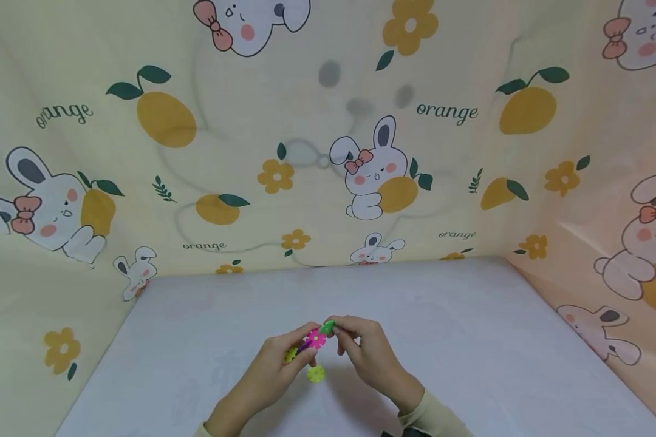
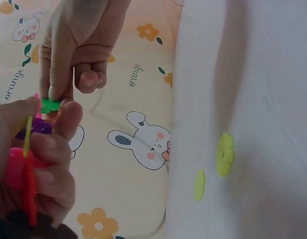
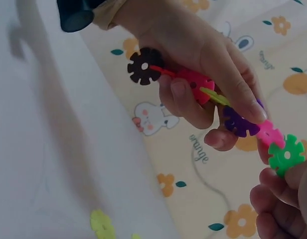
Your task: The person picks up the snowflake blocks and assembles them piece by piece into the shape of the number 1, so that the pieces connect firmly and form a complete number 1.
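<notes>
My left hand [image 1: 273, 364] grips a chain of notched plastic flower discs, linked edge to edge. In the right wrist view the chain runs from a black disc [image 3: 145, 66] through a red one, a hot-pink one, a yellow one [image 3: 215, 96] and a purple disc [image 3: 241, 121] to a pink disc [image 3: 269, 133]. At its far end my right hand [image 1: 374, 355] pinches a green disc [image 3: 286, 155] between thumb and finger. Green meets pink there; how deep the notches sit cannot be told. Fingers cover part of the chain.
Below the hands, two loose yellow discs, a larger-looking one [image 2: 225, 154] and another [image 2: 200, 185], lie on the white tabletop [image 1: 459, 364]. A cloth printed with rabbits and oranges [image 1: 306, 212] rises behind the table and along both sides.
</notes>
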`<state>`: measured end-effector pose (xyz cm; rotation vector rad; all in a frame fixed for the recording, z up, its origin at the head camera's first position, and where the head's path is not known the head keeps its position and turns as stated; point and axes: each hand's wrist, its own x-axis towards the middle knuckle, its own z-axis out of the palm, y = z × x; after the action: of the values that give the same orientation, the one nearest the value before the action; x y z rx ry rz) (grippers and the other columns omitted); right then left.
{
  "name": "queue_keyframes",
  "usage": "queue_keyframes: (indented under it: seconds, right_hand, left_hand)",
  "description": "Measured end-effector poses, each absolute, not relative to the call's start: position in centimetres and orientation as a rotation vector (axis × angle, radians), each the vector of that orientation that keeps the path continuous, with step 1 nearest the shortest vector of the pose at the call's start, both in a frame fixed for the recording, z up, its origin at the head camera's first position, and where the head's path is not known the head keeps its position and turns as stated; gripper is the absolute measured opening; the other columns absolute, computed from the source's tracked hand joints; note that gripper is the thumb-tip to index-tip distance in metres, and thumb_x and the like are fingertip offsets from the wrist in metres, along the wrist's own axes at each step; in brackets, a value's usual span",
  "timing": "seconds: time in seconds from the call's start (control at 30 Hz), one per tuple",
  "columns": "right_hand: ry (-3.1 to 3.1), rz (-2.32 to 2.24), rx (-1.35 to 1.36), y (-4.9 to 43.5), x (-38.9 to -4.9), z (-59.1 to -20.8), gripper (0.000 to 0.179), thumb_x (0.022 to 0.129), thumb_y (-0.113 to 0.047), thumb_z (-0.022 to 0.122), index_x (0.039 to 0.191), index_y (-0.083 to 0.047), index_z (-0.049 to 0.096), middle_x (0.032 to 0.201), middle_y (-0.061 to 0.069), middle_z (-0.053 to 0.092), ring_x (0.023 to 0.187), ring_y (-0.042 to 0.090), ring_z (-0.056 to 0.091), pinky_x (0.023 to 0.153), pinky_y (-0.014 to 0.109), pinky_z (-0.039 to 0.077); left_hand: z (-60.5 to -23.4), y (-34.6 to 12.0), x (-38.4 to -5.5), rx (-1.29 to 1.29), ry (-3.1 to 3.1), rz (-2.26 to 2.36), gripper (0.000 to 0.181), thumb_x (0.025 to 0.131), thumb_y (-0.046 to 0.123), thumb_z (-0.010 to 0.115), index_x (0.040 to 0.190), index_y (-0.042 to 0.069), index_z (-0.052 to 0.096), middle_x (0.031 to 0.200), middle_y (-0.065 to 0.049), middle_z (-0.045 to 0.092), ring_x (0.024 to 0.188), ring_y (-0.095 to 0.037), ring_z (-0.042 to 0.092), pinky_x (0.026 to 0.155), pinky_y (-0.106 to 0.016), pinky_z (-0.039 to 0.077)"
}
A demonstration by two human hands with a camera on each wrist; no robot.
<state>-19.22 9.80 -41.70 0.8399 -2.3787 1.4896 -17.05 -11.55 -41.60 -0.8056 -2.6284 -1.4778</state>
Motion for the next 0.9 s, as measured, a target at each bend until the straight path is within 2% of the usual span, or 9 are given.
queue_keyframes:
  seconds: [0.07,0.17,0.23,0.3,0.6,0.8,0.9]
  right_hand:
    - [-2.391,1.579,0.822,9.81,-19.27,-41.6,0.021,0.102,-0.006,0.057,0.116,-0.003,0.073,0.087,0.006,0.073,0.063,0.005,0.06,0.052,0.02,0.045]
    - [-2.386,1.712,0.809,9.91,-19.44,-41.43,0.023,0.103,-0.01,0.057,0.119,-0.002,0.071,0.096,0.012,0.074,0.065,0.007,0.061,0.056,0.023,0.049]
    - [-2.381,1.763,0.81,10.04,-19.55,-41.35,0.023,0.104,-0.011,0.056,0.12,-0.003,0.07,0.097,0.013,0.073,0.066,0.008,0.062,0.061,0.025,0.051]
    - [-2.362,1.806,0.817,10.17,-19.65,-41.37,0.023,0.104,-0.011,0.055,0.12,-0.003,0.069,0.097,0.016,0.072,0.067,0.01,0.062,0.064,0.027,0.053]
    - [-2.347,1.895,0.809,10.27,-19.75,-41.48,0.024,0.104,-0.011,0.054,0.123,-0.001,0.066,0.097,0.023,0.067,0.069,0.011,0.062,0.069,0.03,0.057]
    - [-2.351,1.935,0.806,10.17,-19.97,-41.74,0.024,0.104,-0.011,0.054,0.122,0.0,0.066,0.096,0.023,0.069,0.069,0.01,0.063,0.07,0.031,0.058]
    - [-2.359,1.945,0.804,10.15,-20.06,-41.9,0.025,0.104,-0.01,0.054,0.123,0.001,0.065,0.096,0.021,0.07,0.069,0.01,0.063,0.071,0.028,0.057]
  left_hand:
    - [-41.53,-11.45,-17.05,-0.795,-2.625,-1.533,0.041,0.104,0.031,0.058,0.14,0.013,0.057,0.083,0.001,0.072,0.067,-0.001,0.057,0.06,-0.02,0.049]
    - [-41.24,-11.31,-17.08,-0.759,-2.637,-1.668,0.042,0.103,0.029,0.06,0.141,0.013,0.055,0.087,-0.006,0.074,0.055,0.0,0.052,0.051,-0.02,0.047]
    - [-41.0,-11.27,-17.08,-0.725,-2.657,-1.781,0.043,0.102,0.027,0.061,0.142,0.014,0.052,0.09,-0.013,0.074,0.048,-0.001,0.047,0.046,-0.02,0.043]
    - [-40.87,-11.27,-17.1,-0.695,-2.666,-1.859,0.044,0.102,0.026,0.062,0.142,0.014,0.051,0.093,-0.017,0.074,0.048,-0.003,0.046,0.046,-0.019,0.042]
    - [-40.78,-11.37,-17.09,-0.626,-2.635,-2.049,0.04,0.102,0.019,0.059,0.14,0.013,0.049,0.101,-0.011,0.07,0.052,-0.007,0.05,0.044,-0.019,0.042]
    - [-40.66,-11.54,-17.2,-0.621,-2.61,-2.092,0.04,0.103,0.015,0.057,0.141,0.012,0.044,0.095,-0.01,0.069,0.051,-0.008,0.049,0.049,-0.019,0.046]
    - [-40.69,-11.59,-17.24,-0.603,-2.596,-2.094,0.046,0.102,0.015,0.057,0.145,0.017,0.041,0.093,-0.009,0.068,0.05,-0.008,0.049,0.048,-0.019,0.045]
